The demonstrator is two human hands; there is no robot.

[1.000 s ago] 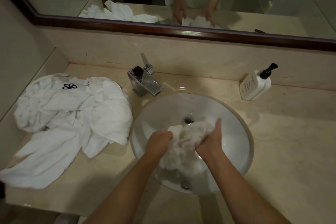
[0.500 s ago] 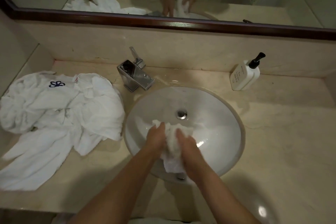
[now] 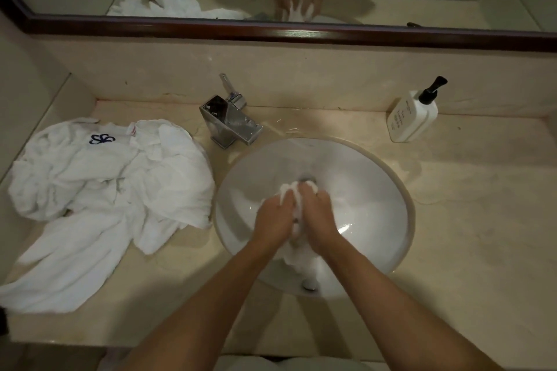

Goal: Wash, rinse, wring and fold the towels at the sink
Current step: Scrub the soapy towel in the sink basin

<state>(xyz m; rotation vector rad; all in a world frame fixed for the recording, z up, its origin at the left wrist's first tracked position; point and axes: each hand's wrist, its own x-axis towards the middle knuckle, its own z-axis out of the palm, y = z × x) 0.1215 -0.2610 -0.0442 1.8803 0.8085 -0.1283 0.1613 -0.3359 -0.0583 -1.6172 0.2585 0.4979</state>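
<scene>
Gripping bunched towel (image 3: 297,214) between curled fingers, left hand (image 3: 272,217) and right hand (image 3: 319,214) met over sink (image 3: 376,190), frame centre.

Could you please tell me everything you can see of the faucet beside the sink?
The faucet is a shiny chrome fixture with a blocky, square-edged body and a flat rectangular spout angled toward the sink. A slim lever handle rises tilted from its top rear. It stands on the beige stone counter just behind the basin's left rim. No water can be seen running from it, and neither hand touches it; the towel pile lies apart, to its left.
</scene>
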